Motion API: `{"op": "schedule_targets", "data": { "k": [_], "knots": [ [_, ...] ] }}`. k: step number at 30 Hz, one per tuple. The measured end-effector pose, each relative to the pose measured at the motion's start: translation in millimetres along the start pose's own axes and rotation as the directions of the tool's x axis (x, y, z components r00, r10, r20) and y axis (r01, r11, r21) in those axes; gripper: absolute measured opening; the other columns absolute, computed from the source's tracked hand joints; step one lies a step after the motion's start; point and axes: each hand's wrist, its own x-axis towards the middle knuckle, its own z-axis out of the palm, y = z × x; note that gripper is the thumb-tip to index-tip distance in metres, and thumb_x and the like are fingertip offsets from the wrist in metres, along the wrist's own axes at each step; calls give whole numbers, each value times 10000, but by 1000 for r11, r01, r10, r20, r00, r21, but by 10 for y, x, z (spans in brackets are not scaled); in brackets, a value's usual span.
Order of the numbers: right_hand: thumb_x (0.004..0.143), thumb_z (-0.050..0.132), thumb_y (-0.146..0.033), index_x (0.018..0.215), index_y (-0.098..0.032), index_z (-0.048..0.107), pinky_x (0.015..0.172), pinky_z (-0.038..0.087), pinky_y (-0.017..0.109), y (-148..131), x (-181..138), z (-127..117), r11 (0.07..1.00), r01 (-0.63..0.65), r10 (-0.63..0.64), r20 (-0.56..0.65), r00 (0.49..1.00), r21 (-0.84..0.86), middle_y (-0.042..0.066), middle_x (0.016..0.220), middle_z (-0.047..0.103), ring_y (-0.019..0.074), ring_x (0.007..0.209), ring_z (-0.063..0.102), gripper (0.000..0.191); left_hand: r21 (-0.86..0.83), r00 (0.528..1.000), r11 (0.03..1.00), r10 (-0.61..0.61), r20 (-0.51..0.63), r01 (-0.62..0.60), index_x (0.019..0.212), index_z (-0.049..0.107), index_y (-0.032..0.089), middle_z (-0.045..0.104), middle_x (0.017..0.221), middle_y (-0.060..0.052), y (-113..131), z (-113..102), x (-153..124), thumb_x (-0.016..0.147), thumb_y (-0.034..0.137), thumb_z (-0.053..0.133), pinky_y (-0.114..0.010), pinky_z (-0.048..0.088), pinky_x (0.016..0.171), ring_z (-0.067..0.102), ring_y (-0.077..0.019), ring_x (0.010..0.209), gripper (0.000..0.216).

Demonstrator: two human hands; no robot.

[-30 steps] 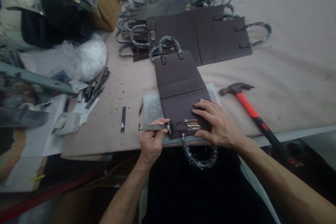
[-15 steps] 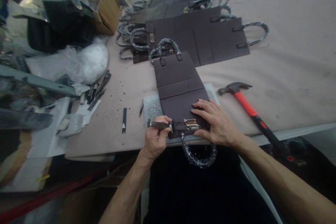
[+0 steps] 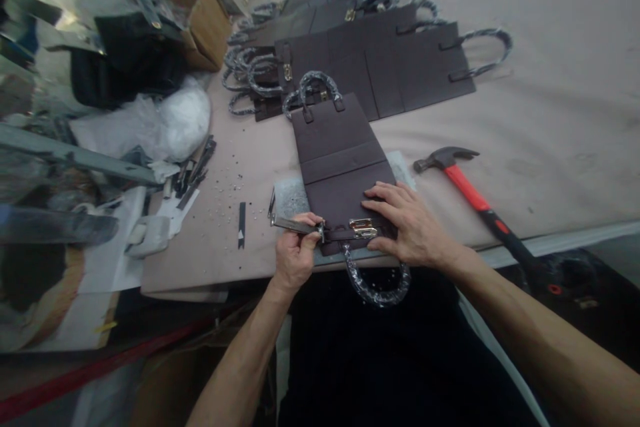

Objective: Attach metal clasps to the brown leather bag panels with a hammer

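A dark brown leather bag panel (image 3: pixel 345 153) lies flat before me, with a plastic-wrapped handle (image 3: pixel 377 297) hanging over the table's front edge. My left hand (image 3: pixel 295 257) is closed in a pinch on a narrow dark strap with shiny metal at its ends (image 3: pixel 295 224), held at the panel's lower left corner. Spread over the lower right of the panel, my right hand (image 3: pixel 407 223) is open and rests flat on it. Its thumb is beside a gold-coloured metal clasp (image 3: pixel 363 228). Beneath the panel is a speckled grey slab (image 3: pixel 289 195).
A claw hammer (image 3: pixel 467 187) with a red and black handle lies right of the panel. Behind it are stacked bag panels (image 3: pixel 390 70) with wrapped handles. To the left are a dark strip (image 3: pixel 241 225), small scattered bits, a cardboard box (image 3: pixel 206 27) and plastic bags (image 3: pixel 180 120).
The strap in my left hand has tilted, its outer end swinging up and left, and its inner end is closer to the clasp. My right hand stays on the panel. The view has shifted slightly.
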Motion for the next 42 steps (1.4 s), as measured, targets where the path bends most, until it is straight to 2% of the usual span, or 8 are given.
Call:
{"op": "schedule_targets", "data": {
  "k": [5,21,26,31,37,40,42],
  "knots": [
    [829,715,-577,1364,-201,606,1174,305,676,-6,-1,-6,1000,5,-4,-8,1000,15,162,1436,555,416,1403,443,663,162,990,977,142,3,-141,969,565,201,715,1007,-83,75,61,-39,976,258,571,-420,572,916,697,-216,976,58],
    [806,750,-577,1333,-178,611,1168,324,665,5,-10,15,1000,24,-25,-27,999,-5,169,1427,561,406,1402,454,675,303,971,928,237,-36,-215,975,572,194,714,990,-97,86,155,-86,969,232,550,-400,580,890,706,-217,951,44],
    [783,783,-528,1334,-193,611,1173,326,658,8,-14,19,1000,26,-26,-33,999,-1,159,1424,569,398,1404,454,667,320,972,923,234,-31,-212,997,578,184,703,990,-99,81,168,-85,958,210,559,-388,585,876,706,-217,948,51],
    [773,807,-459,1330,-177,611,1177,327,653,10,-25,12,999,20,-21,-21,1000,-32,162,1436,562,393,1407,455,655,323,957,906,290,-4,-273,1003,584,182,699,982,-94,86,178,-53,948,183,559,-363,590,855,705,-209,939,61],
    [775,801,-447,1306,-182,627,1159,349,670,-14,-16,5,999,34,-34,-33,999,-18,168,1409,579,403,1394,467,618,283,962,921,273,22,-268,1018,593,183,695,993,-83,83,161,-31,938,173,564,-354,589,862,704,-199,931,86],
    [852,726,-453,1280,-189,636,1121,423,635,-34,-34,-33,998,50,-46,-89,995,37,165,1380,592,376,1350,513,510,246,964,933,265,22,-262,1031,604,177,689,1014,-92,71,167,-41,939,169,558,-363,583,886,698,-204,963,103],
    [911,654,-430,1260,-202,638,1078,483,588,-9,-101,-114,999,8,1,-192,981,44,156,1357,599,346,1291,561,417,208,964,942,265,18,-263,1025,614,175,683,1022,-95,61,174,-44,940,161,555,-361,579,891,690,-204,980,105]
  ]
}}
